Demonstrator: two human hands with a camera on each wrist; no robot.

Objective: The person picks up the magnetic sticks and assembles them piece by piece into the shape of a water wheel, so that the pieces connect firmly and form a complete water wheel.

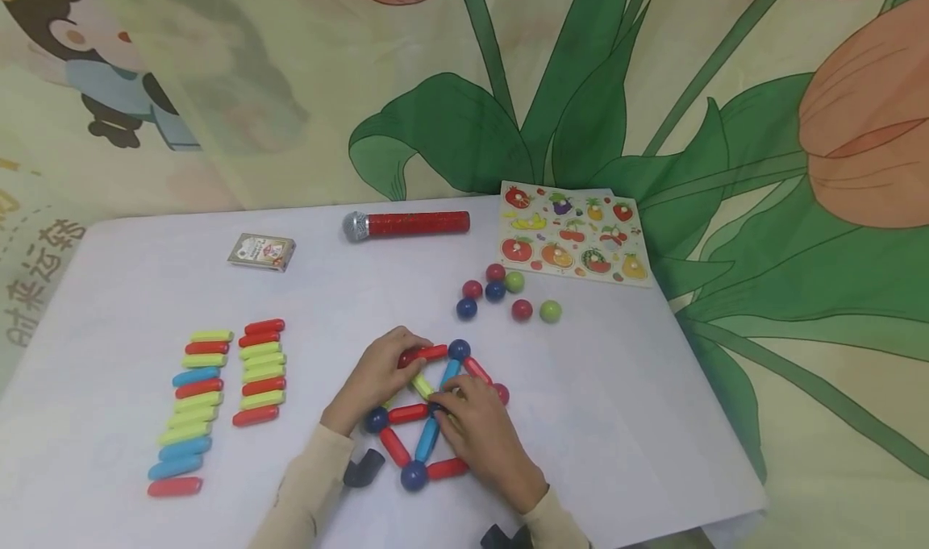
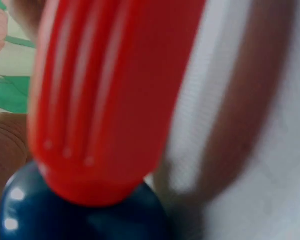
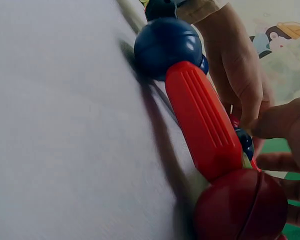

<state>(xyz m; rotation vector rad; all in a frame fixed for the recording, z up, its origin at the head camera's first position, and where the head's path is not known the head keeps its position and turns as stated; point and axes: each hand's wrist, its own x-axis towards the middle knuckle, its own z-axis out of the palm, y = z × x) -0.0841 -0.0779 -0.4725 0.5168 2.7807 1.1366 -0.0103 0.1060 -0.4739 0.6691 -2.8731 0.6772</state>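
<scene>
A flat wheel-like frame of rods and balls lies before me. Its blue balls (image 1: 414, 476), red rods (image 1: 395, 447), blue rods (image 1: 427, 439) and a red ball (image 1: 501, 393) show around the hands. My left hand (image 1: 381, 376) pinches a partly covered red ball (image 1: 407, 359) at the upper left corner, where a yellow rod (image 1: 422, 385) runs inward. My right hand (image 1: 482, 428) reaches over the frame, its fingertips pinching the mostly hidden middle blue ball (image 1: 435, 407). A red rod (image 2: 110, 90) and blue ball (image 2: 85, 220) fill the left wrist view.
Two columns of loose rods (image 1: 194, 401) lie at left. Several loose balls (image 1: 522, 310) sit beyond the frame. Farther back are a card box (image 1: 262, 251), a red microphone (image 1: 414, 224) and a fruit picture board (image 1: 573, 233), before a tulip-print backdrop (image 1: 450, 130).
</scene>
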